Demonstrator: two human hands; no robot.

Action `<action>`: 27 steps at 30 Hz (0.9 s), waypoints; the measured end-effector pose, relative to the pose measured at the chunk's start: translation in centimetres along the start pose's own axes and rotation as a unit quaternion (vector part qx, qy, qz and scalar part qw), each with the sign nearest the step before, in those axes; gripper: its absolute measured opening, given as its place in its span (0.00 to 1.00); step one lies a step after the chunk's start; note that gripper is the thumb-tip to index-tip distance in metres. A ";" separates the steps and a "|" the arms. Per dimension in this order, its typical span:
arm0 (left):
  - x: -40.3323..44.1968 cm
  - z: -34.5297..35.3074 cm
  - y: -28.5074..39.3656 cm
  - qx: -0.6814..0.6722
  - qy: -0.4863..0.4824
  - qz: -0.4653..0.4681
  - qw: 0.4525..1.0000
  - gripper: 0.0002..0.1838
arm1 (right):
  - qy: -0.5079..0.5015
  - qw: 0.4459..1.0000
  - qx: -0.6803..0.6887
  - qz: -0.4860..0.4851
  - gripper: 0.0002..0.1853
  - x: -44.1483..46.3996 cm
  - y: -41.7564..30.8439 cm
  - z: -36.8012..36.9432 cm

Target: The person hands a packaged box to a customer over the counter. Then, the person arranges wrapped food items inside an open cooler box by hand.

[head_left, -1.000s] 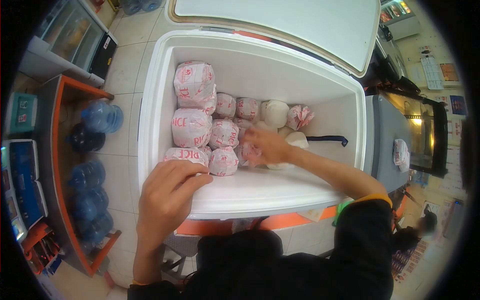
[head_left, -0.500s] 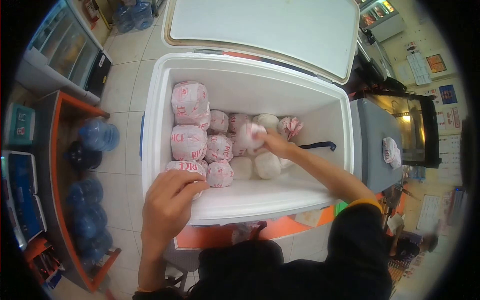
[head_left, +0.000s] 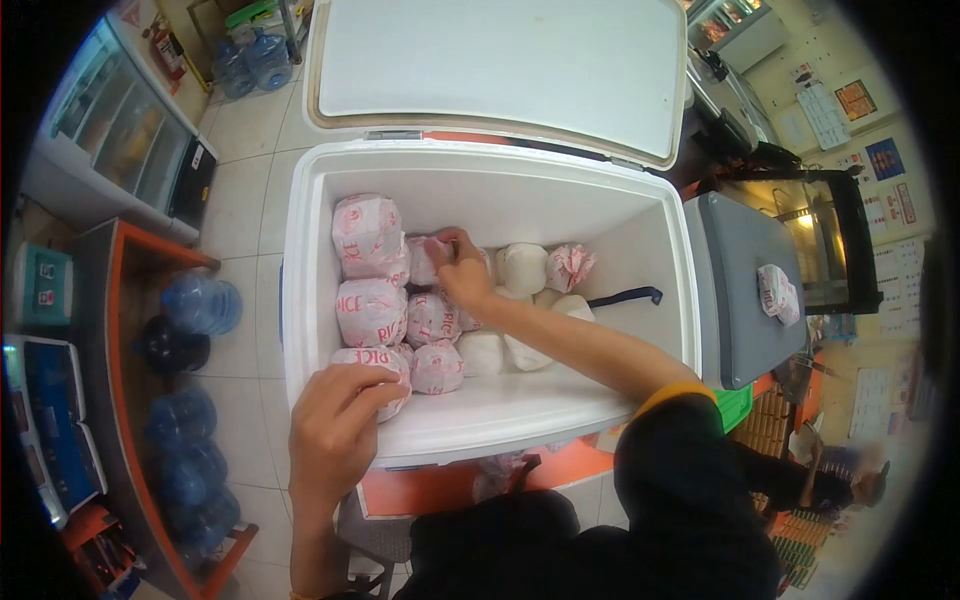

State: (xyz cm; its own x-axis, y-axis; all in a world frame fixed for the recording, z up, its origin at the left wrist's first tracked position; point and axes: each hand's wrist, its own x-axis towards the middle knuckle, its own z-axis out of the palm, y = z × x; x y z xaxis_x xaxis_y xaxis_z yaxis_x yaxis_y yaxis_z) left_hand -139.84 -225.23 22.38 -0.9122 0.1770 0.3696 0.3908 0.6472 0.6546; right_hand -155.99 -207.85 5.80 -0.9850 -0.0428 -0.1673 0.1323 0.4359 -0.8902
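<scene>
A white cooler holds paper-wrapped bundles printed with red "RICE" and several plain white ones. At its near left corner my left hand has curled fingers on a wrapped bundle, partly hidden by them. My right hand reaches over the upper row, its fingers closed on a wrapped bundle beside the tall left stack. Below it are two more wrapped bundles, one near the front wall. White bundles and a crumpled-top wrapped one lie to the right.
The cooler lid stands open at the back. A dark strap lies inside, at the right. A grey lid on the right bears another wrapped bundle. Blue water jugs fill a left shelf. A person is at far right.
My right hand has carried a wrapped bundle leftward to the upper row, uncovering white bundles near the front. My left hand has stayed at the near left corner. The view has shifted.
</scene>
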 end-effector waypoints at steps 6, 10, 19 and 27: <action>0.1 0.0 0.5 -0.007 -0.010 -0.013 1.000 0.12 | 0.056 0.986 -0.120 -0.102 0.21 0.5 2.5 1.0; 0.2 0.1 0.6 0.000 -0.006 -0.027 1.000 0.12 | -0.019 0.999 0.002 0.030 0.22 0.0 1.3 -2.0; -0.1 0.1 0.7 0.010 -0.018 -0.030 0.999 0.12 | -0.028 0.731 -0.633 -0.254 0.26 0.7 1.8 -11.0; 0.0 0.0 0.6 0.043 -0.022 -0.001 0.999 0.13 | -0.040 0.726 -0.678 -0.108 0.35 0.8 10.8 -16.1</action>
State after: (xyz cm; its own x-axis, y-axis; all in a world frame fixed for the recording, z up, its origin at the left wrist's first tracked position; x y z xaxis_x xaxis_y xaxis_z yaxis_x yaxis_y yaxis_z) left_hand -139.59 -224.86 22.71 -0.9180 0.2068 0.3383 0.3791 0.7079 0.5960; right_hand -157.13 -188.70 2.93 -0.9497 -0.2707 -0.1578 -0.3090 0.8927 0.3282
